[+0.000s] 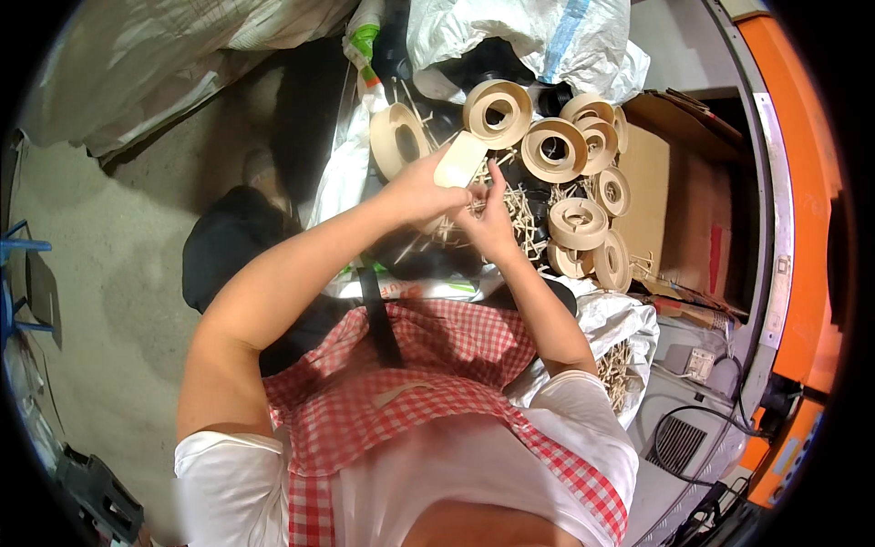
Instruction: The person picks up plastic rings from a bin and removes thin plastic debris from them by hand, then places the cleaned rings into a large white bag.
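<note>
My left hand grips a cream plastic piece, flat-faced with rounded ends, its thumb lying along the near edge. Close against it is my right hand, fingers drawn together beside the piece's right side; whatever they pinch is too small to make out. Under both hands lies a heap of thin cream plastic sprues. Beige ring-shaped parts surround them: one ring just beyond my left hand, another ring beyond the piece, and a wider ring to the right.
More beige rings are piled against an open cardboard box at the right. A white sack stands at the far side. Nearer, a white bag holds more sprues. A grey and orange machine borders the right.
</note>
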### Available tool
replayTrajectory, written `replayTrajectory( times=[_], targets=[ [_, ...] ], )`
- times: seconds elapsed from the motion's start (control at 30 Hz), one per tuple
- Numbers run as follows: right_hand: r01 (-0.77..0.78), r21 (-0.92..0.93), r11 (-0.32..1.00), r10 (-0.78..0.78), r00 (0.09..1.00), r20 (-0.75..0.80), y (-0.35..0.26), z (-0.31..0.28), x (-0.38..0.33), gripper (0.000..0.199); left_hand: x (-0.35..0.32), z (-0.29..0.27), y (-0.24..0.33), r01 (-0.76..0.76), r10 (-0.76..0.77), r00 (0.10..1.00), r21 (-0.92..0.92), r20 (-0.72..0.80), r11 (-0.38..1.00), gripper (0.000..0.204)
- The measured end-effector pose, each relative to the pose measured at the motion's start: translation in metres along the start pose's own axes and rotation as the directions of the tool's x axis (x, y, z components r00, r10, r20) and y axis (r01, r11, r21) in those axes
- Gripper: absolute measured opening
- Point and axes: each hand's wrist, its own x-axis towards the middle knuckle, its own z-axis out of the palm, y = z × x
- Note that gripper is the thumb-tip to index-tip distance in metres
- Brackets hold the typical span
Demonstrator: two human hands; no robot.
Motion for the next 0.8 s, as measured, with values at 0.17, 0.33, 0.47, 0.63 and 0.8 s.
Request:
replayTrajectory(
  times=[0.17, 0.33, 0.47, 0.63, 0.8],
  targets=[
    [-0.855, 0.279, 0.437, 0.701, 0.519, 0.490, 0.000, -0.019, 0.028, 0.041, 0.019, -0.010, -0.021, -0.065, 0.072, 0.989, 0.065, -0.125, 0.996, 0.066],
    [-0.056, -0.747, 0.662, 0.032, 0.998, -0.047, 0.040, -0.018, 0.081, 0.033, 0.049, -0.044, -0.030, 0.073, -0.021, 0.859, 0.083, -0.511, 0.994, 0.054],
    [-0.080, -0.757, 0.649, 0.019, 0.996, -0.089, 0.124, -0.056, 0.103, 0.035, 0.058, -0.029, -0.023, 0.062, 0.093, 0.779, 0.225, -0.620, 0.972, 0.058],
    [0.025, -0.375, 0.927, -0.241, 0.805, -0.541, 0.063, -0.048, 0.083, 0.014, 0.056, -0.036, -0.032, 0.071, 0.619, 0.608, 0.810, -0.497, 0.582, 0.074],
    [0.328, -0.599, 0.731, -0.417, 0.909, -0.011, -0.030, -0.002, 0.015, 0.022, 0.067, 0.000, -0.027, -0.149, 0.132, 0.931, -0.024, -0.341, 0.988, 0.071]
  ],
)
